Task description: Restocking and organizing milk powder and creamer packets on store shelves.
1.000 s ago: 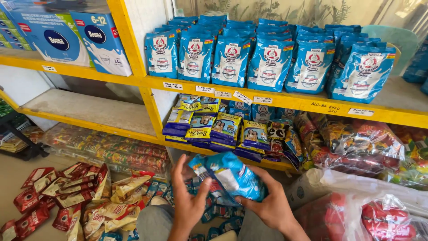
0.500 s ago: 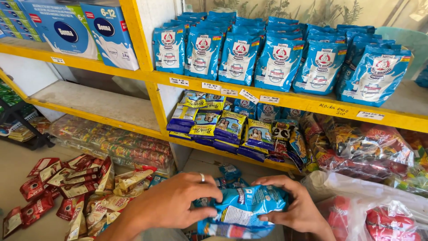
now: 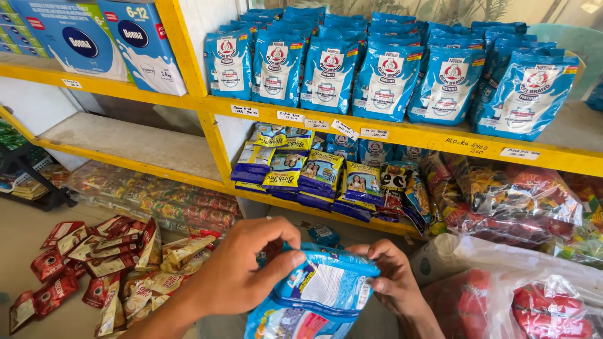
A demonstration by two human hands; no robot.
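Observation:
Low in the middle of the view I hold a bundle of blue foil pouches with both hands. My left hand pinches the top edge of the front pouch from the left. My right hand grips the bundle's right side from behind, fingers curled round it. The front pouch shows its back with a white label panel. Straight ahead, the yellow shelf carries a row of upright blue pouches. On the level under it lie stacked small sachets.
Blue and white cartons stand on the upper left shelf. Red and yellow sachets lie spread on the floor at left. Clear plastic bags of red packets sit at lower right. A dark rack stands at far left.
The bundle has come down from chest height toward me. My left hand moved from its side to its top edge. The view has shifted slightly right.

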